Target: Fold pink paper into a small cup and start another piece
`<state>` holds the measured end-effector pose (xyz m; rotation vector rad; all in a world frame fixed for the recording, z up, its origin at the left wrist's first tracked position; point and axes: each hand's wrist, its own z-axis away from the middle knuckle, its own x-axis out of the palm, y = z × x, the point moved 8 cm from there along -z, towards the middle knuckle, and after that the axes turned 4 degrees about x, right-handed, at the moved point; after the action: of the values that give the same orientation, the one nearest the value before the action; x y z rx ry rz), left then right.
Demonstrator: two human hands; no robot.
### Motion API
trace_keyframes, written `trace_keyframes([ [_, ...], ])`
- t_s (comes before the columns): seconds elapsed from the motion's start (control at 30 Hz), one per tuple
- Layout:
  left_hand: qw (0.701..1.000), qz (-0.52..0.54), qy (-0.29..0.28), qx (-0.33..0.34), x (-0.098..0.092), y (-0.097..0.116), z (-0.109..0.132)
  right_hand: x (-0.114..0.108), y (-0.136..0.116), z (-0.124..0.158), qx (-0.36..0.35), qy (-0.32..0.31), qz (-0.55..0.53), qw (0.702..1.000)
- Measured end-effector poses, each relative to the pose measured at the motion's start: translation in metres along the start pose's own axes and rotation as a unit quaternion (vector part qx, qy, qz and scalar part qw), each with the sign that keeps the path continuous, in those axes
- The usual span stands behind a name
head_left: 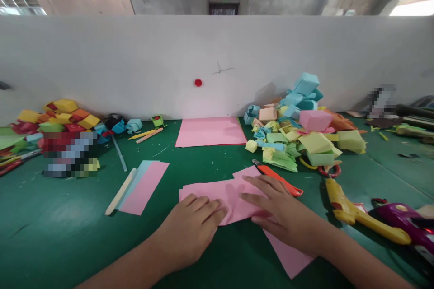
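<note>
A folded pink sheet of paper (233,194) lies in front of me on the green table. My left hand (188,228) is closed on its near left edge, the fingers curled over the paper. With fingers apart, my right hand (288,214) rests flat on the right part of the sheet. A pink paper strip (291,259) passes under that hand, and its near end sticks out below. Just beyond the right hand lies an orange utility knife (280,180). What is under my palms is hidden.
Pink sheets (212,132) are stacked by the white partition (135,63). Pink and blue strips (145,189) lie left beside a pale stick (121,192). Paper boxes pile up at left (64,117) and right (315,144). A yellow glue gun (366,221) and a purple tool (403,219) lie right.
</note>
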<state>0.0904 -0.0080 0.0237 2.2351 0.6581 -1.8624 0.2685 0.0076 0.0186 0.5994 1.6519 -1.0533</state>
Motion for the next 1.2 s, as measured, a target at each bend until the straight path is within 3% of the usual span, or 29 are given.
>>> trace_keyframes([
  [0.13,1.0,-0.009,-0.011,0.004,0.005,0.005,0.001,0.011,-0.006,-0.001,-0.03,-0.043,0.003,0.999],
  [0.43,0.998,-0.061,-0.001,-0.02,0.006,0.022,0.002,0.01,-0.007,-0.001,-0.055,-0.037,-0.008,0.998],
  [0.7,0.997,-0.041,-0.025,-0.064,0.017,0.02,0.006,0.01,-0.007,-0.001,-0.049,-0.037,-0.013,0.998],
  [1.2,0.998,-0.04,-0.001,-0.053,0.006,0.024,0.005,0.012,-0.005,-0.001,-0.062,-0.029,-0.01,0.998],
])
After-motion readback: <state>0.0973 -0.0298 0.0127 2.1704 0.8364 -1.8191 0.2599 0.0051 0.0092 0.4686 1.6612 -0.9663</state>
